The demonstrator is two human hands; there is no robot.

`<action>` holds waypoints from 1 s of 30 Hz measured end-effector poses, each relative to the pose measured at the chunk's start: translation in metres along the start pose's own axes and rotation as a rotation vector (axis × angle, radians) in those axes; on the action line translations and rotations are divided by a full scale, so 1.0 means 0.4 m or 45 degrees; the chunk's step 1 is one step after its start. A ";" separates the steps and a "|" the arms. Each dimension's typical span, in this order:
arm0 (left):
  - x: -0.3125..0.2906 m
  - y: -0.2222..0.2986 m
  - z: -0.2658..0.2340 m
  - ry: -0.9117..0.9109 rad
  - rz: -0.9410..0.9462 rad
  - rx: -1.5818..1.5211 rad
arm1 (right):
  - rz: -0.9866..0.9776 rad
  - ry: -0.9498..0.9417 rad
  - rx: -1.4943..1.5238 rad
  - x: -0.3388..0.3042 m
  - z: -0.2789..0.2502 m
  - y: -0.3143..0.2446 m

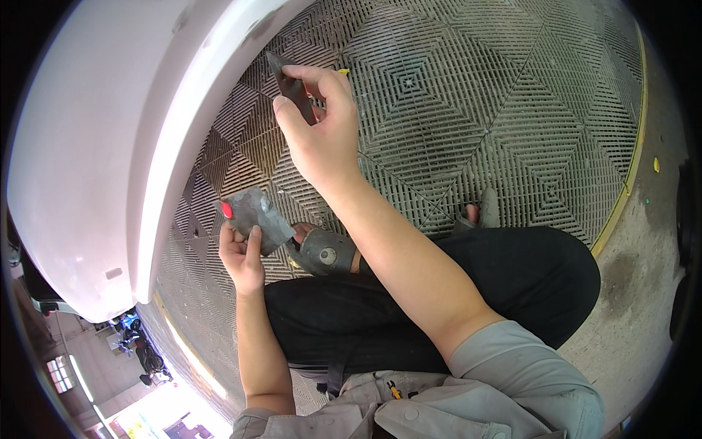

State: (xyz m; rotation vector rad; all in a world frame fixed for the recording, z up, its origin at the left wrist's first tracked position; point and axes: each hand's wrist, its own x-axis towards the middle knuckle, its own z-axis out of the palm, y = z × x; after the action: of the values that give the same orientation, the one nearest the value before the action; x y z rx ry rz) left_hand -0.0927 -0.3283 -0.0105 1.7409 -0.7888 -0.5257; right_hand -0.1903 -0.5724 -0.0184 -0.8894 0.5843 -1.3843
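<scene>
My left hand (pixel 243 260) grips the lower edge of a thin grey plate (pixel 257 219), thumb on top and fingers underneath. A dab of bright red paste (pixel 227 210) sits at that plate's left edge, and grey smears mark its face. Farther forward, my right hand (pixel 325 128) pinches a dark, flat scraper blade (pixel 294 91) between thumb and fingers. Some red shows behind the blade, partly covered by my fingers. A white curved vehicle panel (pixel 88 139) fills the left side; the blade is close to its edge in the picture, though I cannot tell whether they touch.
Beneath me lies grey slatted floor tiling (pixel 439 132), bordered on the right by a yellow strip (pixel 632 168) with concrete beyond. My sandalled feet (pixel 322 249) and bent knees in black trousers are below my arms. A motorcycle (pixel 150 362) stands at the far lower left.
</scene>
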 end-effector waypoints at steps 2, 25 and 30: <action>0.000 -0.002 -0.004 -0.008 0.005 -0.014 | 0.001 -0.001 -0.004 0.000 -0.001 0.001; 0.001 -0.007 -0.010 0.011 -0.012 -0.047 | -0.021 -0.012 -0.033 -0.001 -0.002 -0.007; 0.003 -0.004 -0.010 0.001 -0.010 -0.040 | -0.023 -0.012 -0.050 -0.001 -0.002 -0.008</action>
State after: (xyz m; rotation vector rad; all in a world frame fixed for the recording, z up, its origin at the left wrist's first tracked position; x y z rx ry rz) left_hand -0.0889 -0.3263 -0.0108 1.7155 -0.7693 -0.5397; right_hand -0.1930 -0.5721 -0.0163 -0.9341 0.5999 -1.3882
